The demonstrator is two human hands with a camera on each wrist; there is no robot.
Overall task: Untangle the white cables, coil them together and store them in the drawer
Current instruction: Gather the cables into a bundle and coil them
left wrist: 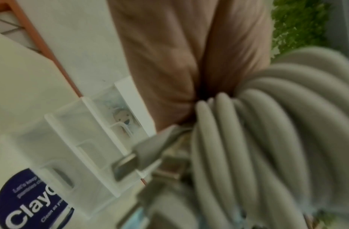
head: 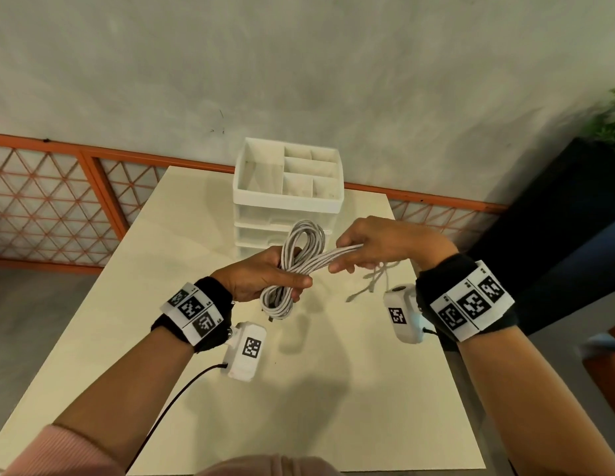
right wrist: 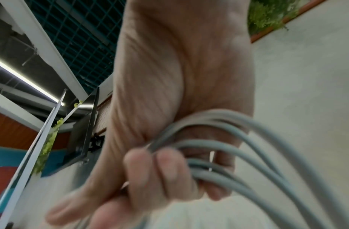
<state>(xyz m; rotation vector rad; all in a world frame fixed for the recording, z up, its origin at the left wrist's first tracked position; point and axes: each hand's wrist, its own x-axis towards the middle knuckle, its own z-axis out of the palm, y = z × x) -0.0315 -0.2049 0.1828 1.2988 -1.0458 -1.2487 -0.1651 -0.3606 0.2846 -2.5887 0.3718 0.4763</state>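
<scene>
A bundle of white cables [head: 299, 261] is held above the table, looped into a coil with one loop standing up and one hanging down. My left hand [head: 264, 274] grips the coil at its middle. Several strands run from there to my right hand [head: 361, 247], whose fingers curl round them. Loose ends with plugs [head: 369, 283] dangle below the right hand. The left wrist view shows the coil [left wrist: 257, 139] close up with a plug [left wrist: 134, 161] sticking out. In the right wrist view, fingers [right wrist: 150, 170] close on the strands [right wrist: 228, 148]. The white drawer unit [head: 287, 197] stands behind, drawers closed.
The cream table [head: 196, 269] carries the drawer unit at its far edge; an open divided tray forms the unit's top. A grey wall and orange lattice rail [head: 76, 201] lie behind. A dark planter [head: 556, 207] stands to the right.
</scene>
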